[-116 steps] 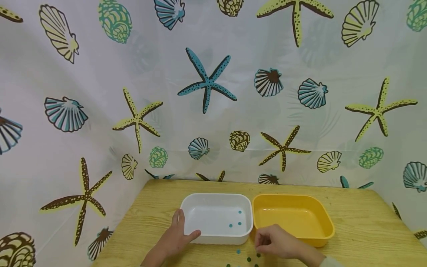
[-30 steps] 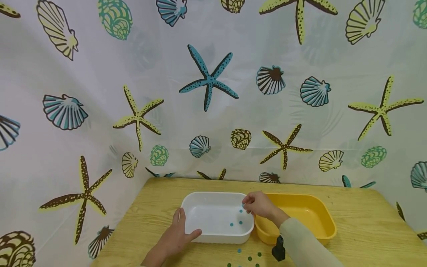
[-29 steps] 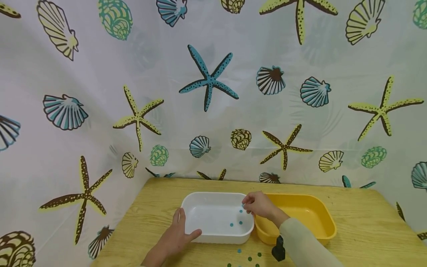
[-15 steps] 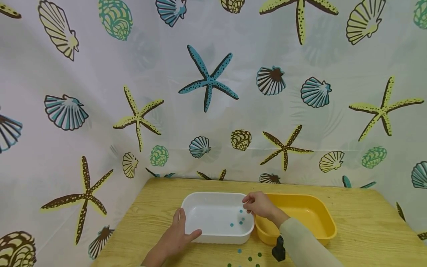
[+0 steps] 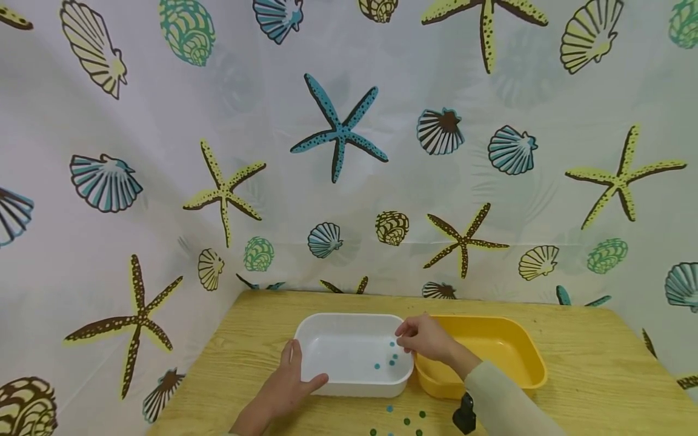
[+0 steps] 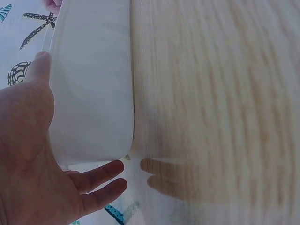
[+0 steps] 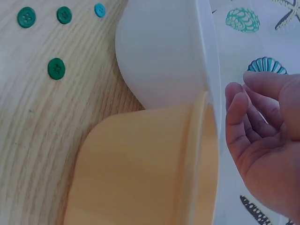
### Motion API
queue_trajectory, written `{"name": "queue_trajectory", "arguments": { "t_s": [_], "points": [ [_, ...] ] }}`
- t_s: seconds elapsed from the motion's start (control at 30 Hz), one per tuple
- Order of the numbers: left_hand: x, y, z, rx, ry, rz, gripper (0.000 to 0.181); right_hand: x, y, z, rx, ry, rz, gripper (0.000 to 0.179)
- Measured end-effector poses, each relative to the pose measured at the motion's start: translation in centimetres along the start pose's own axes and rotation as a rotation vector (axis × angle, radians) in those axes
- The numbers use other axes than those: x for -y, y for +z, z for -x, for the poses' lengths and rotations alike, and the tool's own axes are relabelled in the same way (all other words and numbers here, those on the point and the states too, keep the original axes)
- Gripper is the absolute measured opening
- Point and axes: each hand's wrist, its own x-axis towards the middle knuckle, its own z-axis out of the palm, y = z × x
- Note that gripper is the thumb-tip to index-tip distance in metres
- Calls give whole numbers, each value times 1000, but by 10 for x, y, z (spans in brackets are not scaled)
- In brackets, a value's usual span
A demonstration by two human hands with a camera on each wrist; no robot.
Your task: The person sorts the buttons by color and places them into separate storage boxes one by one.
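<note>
A white plastic bin stands on the table, several blue buttons lying in its right part. My left hand rests at its left front corner, thumb over the front rim and straight fingers along the left end. Over the right end of the same bin is my right hand, fingers loosely curled. In the right wrist view no button shows between the thumb and fingers. Green buttons and a blue button lie on the tabletop in front of the bins.
A yellow bin stands right beside the white one, under my right forearm. A black device is at the right wrist. Behind the wooden table hangs a curtain printed with shells and starfish.
My right hand has gone from the front of the yellow bin to above the white bin. Another blue button has dropped into the white bin. The left hand has stayed in place.
</note>
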Motion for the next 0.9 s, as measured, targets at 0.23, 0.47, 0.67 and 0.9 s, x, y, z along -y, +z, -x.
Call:
{"name": "queue_trajectory", "arguments": {
  "t_s": [0.23, 0.47, 0.67, 0.9],
  "points": [
    [1, 0, 1, 2, -12, 4, 110, 10, 1, 21, 47, -61, 12, 13],
    [0, 1, 1, 0, -14, 8, 111, 13, 8, 44, 80, -100, -23, 12],
    [-1, 1, 2, -1, -20, 7, 109, 10, 21, 66, 155, -138, -32, 11],
    [-2, 1, 1, -9, -20, 13, 110, -1, 31, 74, 281, -194, 48, 8]
  ]
}}
